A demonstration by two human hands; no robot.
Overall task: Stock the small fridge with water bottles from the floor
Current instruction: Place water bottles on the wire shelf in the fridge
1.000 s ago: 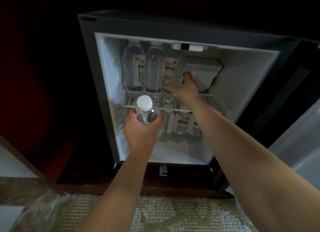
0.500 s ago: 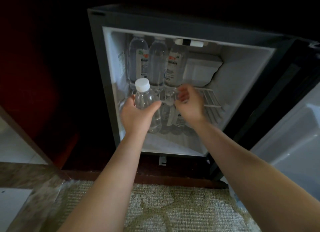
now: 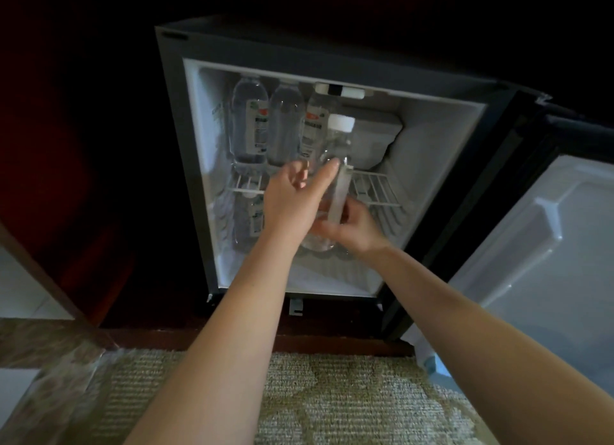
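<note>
Wire shelf and fridge floor, both holding bottles

Three water bottles (image 3: 285,125) stand upright side by side on the left part of the wire shelf (image 3: 375,187) inside the small fridge (image 3: 432,138). Below the shelf, more bottles (image 3: 252,218) stand on the fridge floor (image 3: 315,278), towards its left. Patterned carpet (image 3: 299,394) lies lower still, in front.

Both bare forearms reach forward and converge. The left hand (image 3: 292,205) curls its thumb and fingers round the middle of a bottle (image 3: 339,142). The right hand (image 3: 354,228), just right and nearer, grips its lower part.
</note>
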